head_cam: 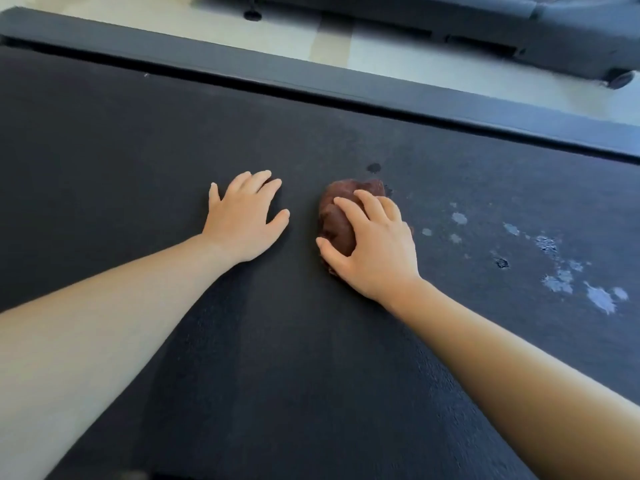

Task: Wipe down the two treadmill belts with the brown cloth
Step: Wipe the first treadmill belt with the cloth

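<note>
A wide black treadmill belt (138, 161) fills most of the view. The brown cloth (337, 216) lies bunched on the belt near its middle. My right hand (377, 247) is on top of the cloth with fingers curled round it. My left hand (242, 220) rests flat on the bare belt just left of the cloth, fingers spread. Whitish splotches (561, 275) and a few dark wet spots (374, 167) mark the belt to the right of the cloth.
A dark side rail (311, 76) runs along the belt's far edge. Beyond it is pale floor (381, 50), and the grey base of a second treadmill (554, 32) stands at the top right.
</note>
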The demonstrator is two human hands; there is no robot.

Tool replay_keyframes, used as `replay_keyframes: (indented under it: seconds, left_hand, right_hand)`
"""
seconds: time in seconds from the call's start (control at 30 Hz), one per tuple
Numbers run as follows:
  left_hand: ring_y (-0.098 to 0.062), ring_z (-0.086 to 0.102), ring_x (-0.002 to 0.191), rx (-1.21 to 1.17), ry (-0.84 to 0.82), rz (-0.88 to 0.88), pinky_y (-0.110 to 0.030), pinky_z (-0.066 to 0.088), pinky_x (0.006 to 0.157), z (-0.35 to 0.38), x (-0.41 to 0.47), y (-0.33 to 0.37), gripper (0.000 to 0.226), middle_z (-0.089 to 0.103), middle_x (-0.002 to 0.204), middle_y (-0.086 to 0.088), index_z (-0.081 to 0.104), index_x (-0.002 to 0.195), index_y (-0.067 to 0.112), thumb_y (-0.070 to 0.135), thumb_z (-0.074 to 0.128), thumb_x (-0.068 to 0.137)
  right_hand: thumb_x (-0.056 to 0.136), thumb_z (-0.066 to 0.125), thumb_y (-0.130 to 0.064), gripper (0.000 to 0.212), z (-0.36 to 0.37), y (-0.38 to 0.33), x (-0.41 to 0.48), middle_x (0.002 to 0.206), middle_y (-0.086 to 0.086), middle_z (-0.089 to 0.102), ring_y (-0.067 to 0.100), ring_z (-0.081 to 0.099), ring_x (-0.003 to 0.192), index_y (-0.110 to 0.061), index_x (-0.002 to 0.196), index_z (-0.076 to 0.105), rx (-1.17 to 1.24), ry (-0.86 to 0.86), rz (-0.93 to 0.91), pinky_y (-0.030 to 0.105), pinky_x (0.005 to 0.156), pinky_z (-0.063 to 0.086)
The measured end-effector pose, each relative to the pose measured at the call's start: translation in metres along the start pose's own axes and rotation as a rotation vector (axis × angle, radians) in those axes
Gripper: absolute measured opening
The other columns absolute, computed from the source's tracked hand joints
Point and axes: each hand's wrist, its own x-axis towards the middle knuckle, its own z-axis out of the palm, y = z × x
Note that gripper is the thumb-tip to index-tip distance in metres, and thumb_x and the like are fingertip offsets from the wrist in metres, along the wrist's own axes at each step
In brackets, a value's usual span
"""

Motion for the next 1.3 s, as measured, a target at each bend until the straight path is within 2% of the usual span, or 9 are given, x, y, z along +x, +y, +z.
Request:
replay_keyframes:
  seconds: [0.07, 0.3, 0.63, 0.77, 0.93, 1.1, 1.3]
  left_hand:
    - [-0.019, 0.01, 0.143, 0.006, -0.032, 0.049, -0.063, 0.007, 0.11, 0.005, -0.005, 0.015, 0.058, 0.02, 0.154, 0.008, 0.029, 0.144, 0.024, 0.047, 0.038, 0.092]
    - [-0.016, 0.008, 0.143, 0.017, -0.035, 0.026, -0.07, 0.004, 0.104, 0.016, 0.026, 0.038, 0.056, 0.018, 0.154, 0.01, 0.027, 0.144, 0.027, 0.047, 0.036, 0.093]
    - [-0.016, 0.006, 0.143, 0.035, -0.037, 0.061, -0.068, 0.003, 0.106, 0.027, 0.11, 0.048, 0.056, 0.016, 0.155, 0.008, 0.024, 0.145, 0.035, 0.051, 0.034, 0.092]
    - [-0.013, 0.01, 0.142, 0.023, 0.048, 0.064, -0.068, 0.003, 0.106, 0.035, 0.116, 0.044, 0.056, 0.021, 0.153, 0.01, 0.029, 0.142, 0.037, 0.053, 0.035, 0.089]
    - [-0.012, 0.011, 0.141, 0.013, 0.052, 0.069, -0.068, 0.003, 0.106, 0.035, 0.117, 0.044, 0.055, 0.022, 0.151, 0.01, 0.03, 0.141, 0.037, 0.053, 0.036, 0.088]
    - [-0.013, 0.011, 0.141, -0.005, 0.038, 0.057, -0.068, 0.003, 0.106, 0.031, 0.116, 0.047, 0.054, 0.023, 0.152, 0.01, 0.032, 0.141, 0.036, 0.051, 0.038, 0.089]
    - [-0.017, 0.01, 0.143, 0.035, -0.001, 0.065, -0.062, 0.006, 0.111, 0.028, 0.106, 0.049, 0.056, 0.019, 0.155, 0.006, 0.027, 0.144, 0.033, 0.052, 0.035, 0.092]
  right_hand:
    - [0.079, 0.043, -0.067, 0.066, -0.006, 0.008, -0.015, 0.142, 0.0, 0.044, 0.027, 0.033, 0.131, -0.03, 0.134, 0.048, 0.0, 0.024, 0.019, 0.047, 0.093, 0.042]
    - [0.081, 0.05, -0.063, 0.061, -0.001, 0.022, 0.01, 0.139, -0.001, 0.046, 0.028, 0.036, 0.127, -0.028, 0.131, 0.05, -0.012, 0.093, 0.109, 0.046, 0.092, 0.041]
    - [0.083, 0.046, -0.063, 0.062, 0.023, 0.055, 0.124, 0.143, 0.002, 0.042, 0.032, 0.032, 0.129, -0.029, 0.134, 0.045, -0.014, 0.101, 0.186, 0.049, 0.095, 0.037]
    - [0.081, 0.046, -0.063, 0.062, 0.031, 0.069, 0.177, 0.139, 0.003, 0.045, 0.033, 0.034, 0.127, -0.029, 0.133, 0.045, -0.009, 0.101, 0.178, 0.048, 0.094, 0.037]
    - [0.08, 0.045, -0.064, 0.062, 0.038, 0.073, 0.216, 0.137, 0.004, 0.046, 0.032, 0.036, 0.126, -0.029, 0.132, 0.046, -0.035, 0.067, 0.166, 0.048, 0.093, 0.038]
    - [0.081, 0.045, -0.065, 0.064, 0.033, 0.072, 0.202, 0.137, 0.004, 0.045, 0.032, 0.037, 0.124, -0.028, 0.134, 0.044, -0.037, 0.037, 0.134, 0.046, 0.093, 0.038]
    - [0.081, 0.046, -0.065, 0.062, 0.012, 0.068, 0.118, 0.135, 0.004, 0.046, 0.033, 0.037, 0.121, -0.027, 0.131, 0.047, -0.036, 0.049, 0.126, 0.047, 0.088, 0.04]
